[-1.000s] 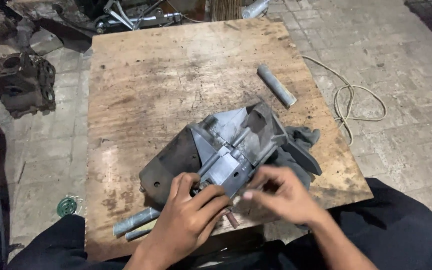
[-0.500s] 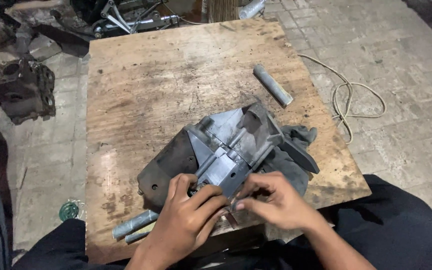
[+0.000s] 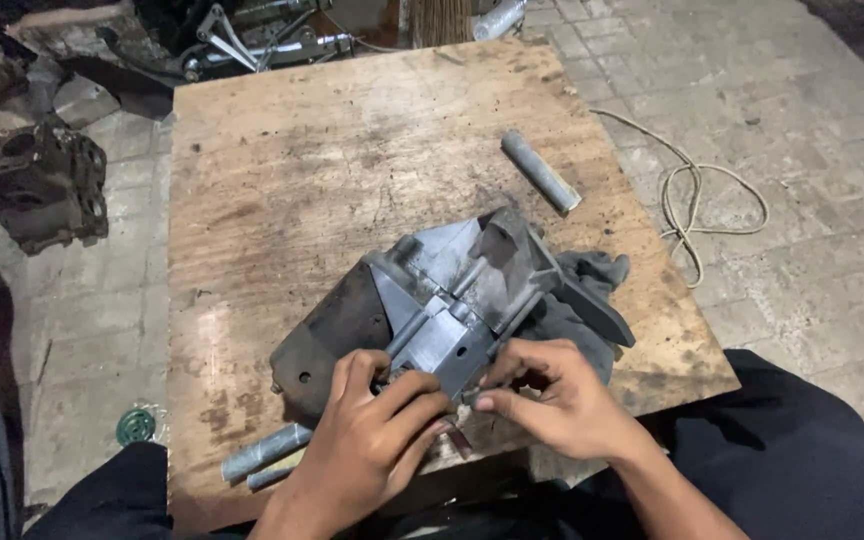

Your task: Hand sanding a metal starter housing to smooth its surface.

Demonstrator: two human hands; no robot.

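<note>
A grey metal vise-like assembly (image 3: 462,290) lies tilted on a worn wooden board (image 3: 332,170), resting partly on a dark rusty base plate (image 3: 327,335) and a grey rag (image 3: 592,275). My left hand (image 3: 367,450) grips the near end of the assembly, fingers curled over its block. My right hand (image 3: 552,395) pinches a small part at the same near end, fingertips touching the metal. What the fingers pinch is hidden.
A grey metal tube (image 3: 540,172) lies on the board's far right. Two short grey rods (image 3: 264,455) lie at the near left edge. A cord (image 3: 697,205) coils on the tiled floor right. An engine block (image 3: 37,180) and metal scrap sit left.
My right hand has shifted slightly left along the near end of the assembly. My left hand has kept its grip.
</note>
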